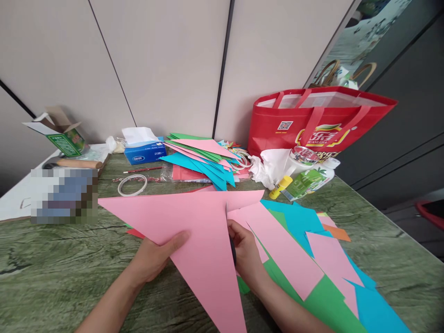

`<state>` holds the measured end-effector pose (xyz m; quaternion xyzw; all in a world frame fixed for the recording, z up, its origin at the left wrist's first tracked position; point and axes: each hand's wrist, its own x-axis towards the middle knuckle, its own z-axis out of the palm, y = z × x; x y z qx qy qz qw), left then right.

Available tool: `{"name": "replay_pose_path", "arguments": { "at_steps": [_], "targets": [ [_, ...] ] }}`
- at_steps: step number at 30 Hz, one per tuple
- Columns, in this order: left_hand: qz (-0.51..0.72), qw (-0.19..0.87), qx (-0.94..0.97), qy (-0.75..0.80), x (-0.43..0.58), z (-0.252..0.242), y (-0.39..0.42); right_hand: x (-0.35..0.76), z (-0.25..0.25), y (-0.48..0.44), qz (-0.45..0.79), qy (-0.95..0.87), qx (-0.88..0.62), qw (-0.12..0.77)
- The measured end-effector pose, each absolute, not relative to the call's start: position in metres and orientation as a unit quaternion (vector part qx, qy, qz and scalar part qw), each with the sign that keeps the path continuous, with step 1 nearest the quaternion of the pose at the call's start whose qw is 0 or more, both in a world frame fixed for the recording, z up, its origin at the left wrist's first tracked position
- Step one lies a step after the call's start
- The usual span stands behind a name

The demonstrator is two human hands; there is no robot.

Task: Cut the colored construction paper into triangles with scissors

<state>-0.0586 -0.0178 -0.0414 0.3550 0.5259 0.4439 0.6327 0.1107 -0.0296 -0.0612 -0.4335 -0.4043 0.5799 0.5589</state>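
A large sheet of pink paper (pixel 194 222), triangular in outline, is held up in front of me above the table. My left hand (pixel 159 254) grips its lower left edge, thumb on top and the fingers hidden beneath. At the right edge of the sheet, my right hand (pixel 244 247) is closed round a pair of scissors (pixel 233 252), whose dark handle is mostly covered. One blade shows in a cut running up the paper, and a strip at the upper right curls away from it.
Pink, green and blue paper pieces (pixel 287 249) lie spread at the right. Behind stand a paper stack (pixel 204 157), a blue tissue box (pixel 145 151), a tape roll (pixel 132 185), a yellow glue stick (pixel 280 187) and a red bag (pixel 270 125). An opened green box (pixel 67 141) is far left.
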Motion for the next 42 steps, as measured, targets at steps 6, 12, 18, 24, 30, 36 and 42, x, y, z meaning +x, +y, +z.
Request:
{"name": "replay_pose_path", "arguments": {
  "at_steps": [6,12,18,24,30,36,42],
  "targets": [
    [0.446,0.642,0.344,0.521,-0.0576,-0.0404,-0.0169,0.1102,-0.0631,-0.0305,0.588,-0.389,-0.429,0.564],
    [0.441,0.649,0.351,0.511,-0.0583,-0.0408,-0.0177,0.1091,-0.0597,-0.0307,0.596,-0.377,-0.426,0.567],
    [0.438,0.648,0.353,0.513,-0.0594,-0.0424,-0.0172,0.1098,-0.0624,-0.0305,0.593,-0.37,-0.429,0.572],
    [0.441,0.651,0.345,0.512,-0.0595,-0.043,-0.0163,0.11,-0.0648,-0.0301,0.596,-0.37,-0.427,0.57],
    [0.418,0.689,0.342,0.483,-0.0619,-0.046,-0.0181,0.111,-0.063,-0.0278,0.57,-0.405,-0.422,0.577],
    [0.407,0.699,0.35,0.472,-0.0629,-0.0485,-0.0173,0.1124,-0.0673,-0.0273,0.559,-0.406,-0.422,0.587],
    [0.415,0.695,0.347,0.474,-0.0614,-0.0472,-0.0161,0.1121,-0.0677,-0.0287,0.567,-0.402,-0.418,0.585]
  ]
}}
